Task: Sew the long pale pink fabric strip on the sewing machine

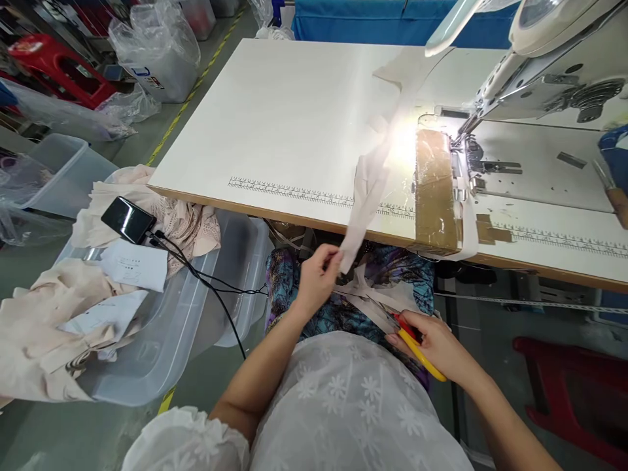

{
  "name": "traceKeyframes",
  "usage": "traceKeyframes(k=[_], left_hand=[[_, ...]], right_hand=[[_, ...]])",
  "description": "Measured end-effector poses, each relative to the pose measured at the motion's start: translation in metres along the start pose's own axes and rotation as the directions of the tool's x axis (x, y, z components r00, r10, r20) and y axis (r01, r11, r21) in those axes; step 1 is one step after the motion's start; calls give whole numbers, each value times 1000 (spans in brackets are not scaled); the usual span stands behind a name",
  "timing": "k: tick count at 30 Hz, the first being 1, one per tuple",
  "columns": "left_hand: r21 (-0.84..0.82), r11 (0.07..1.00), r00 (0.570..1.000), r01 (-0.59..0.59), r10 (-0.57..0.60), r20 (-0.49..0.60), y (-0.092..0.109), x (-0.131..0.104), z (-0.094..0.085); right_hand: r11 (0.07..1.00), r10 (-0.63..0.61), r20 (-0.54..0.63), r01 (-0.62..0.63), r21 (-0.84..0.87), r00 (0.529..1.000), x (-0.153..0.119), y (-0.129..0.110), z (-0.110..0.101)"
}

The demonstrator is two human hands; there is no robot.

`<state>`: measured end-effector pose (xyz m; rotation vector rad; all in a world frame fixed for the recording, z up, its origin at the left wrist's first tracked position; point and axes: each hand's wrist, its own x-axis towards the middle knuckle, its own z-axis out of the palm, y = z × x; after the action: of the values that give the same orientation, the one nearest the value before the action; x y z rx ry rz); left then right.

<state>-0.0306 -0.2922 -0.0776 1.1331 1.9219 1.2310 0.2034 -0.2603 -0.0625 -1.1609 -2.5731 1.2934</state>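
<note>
My left hand (318,278) pinches the near end of a pale pink fabric strip (369,180), which runs up over the table edge and across the white tabletop. In my right hand (434,343) is a pair of scissors (415,347) with red and yellow handles, its blades pointing left over my lap. Pale strips of fabric (380,301) lie on my lap around the blades; whether the blades touch them I cannot tell. The sewing machine (471,140) stands on the right of the table, its lamp lit, with a taped brown block (434,190) beside its needle area.
To the left, a clear plastic bin (142,366) holds pale garments (53,327), paper slips and a black power bank (128,220) with cables. The white table (275,118) has a printed ruler along its front. A red stool (574,392) stands at lower right.
</note>
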Motion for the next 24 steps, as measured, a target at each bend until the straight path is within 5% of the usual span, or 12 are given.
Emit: traceKeyframes(k=[2,3,7,10,12,14,16,19,24], left_hand=[[27,922,922,387,-386,-13,-23,-11,-26],[51,881,882,471,-469,-52,-35,-17,-41],[97,798,803,594,-582,-129,-70,-48,-96],[82,767,770,637,-626,-126,-68,-66,-102],[-41,797,798,603,-603,18,-52,-69,-91],[-300,798,845,523,-441,303,-30,-65,-75],[-426,771,847,473,-265,461,-9,-55,-60],[-329,865,866,378,-206,456,9,-38,-47],[-53,999,976,-4,16,215,12,-26,-40]], right_hand=[[999,22,-9,-22,28,1000,-5,7,-2],[999,29,-8,-29,43,1000,-7,10,-2],[996,39,2,-39,78,999,-11,18,-2],[996,33,3,-33,80,999,-6,16,0],[997,13,2,-13,81,1000,-1,10,1],[996,-8,-6,8,86,1000,5,3,0],[995,-19,-1,19,100,1000,9,-2,-2],[988,-13,11,11,154,1000,11,-6,-6],[976,10,36,-18,215,999,11,-2,-11]])
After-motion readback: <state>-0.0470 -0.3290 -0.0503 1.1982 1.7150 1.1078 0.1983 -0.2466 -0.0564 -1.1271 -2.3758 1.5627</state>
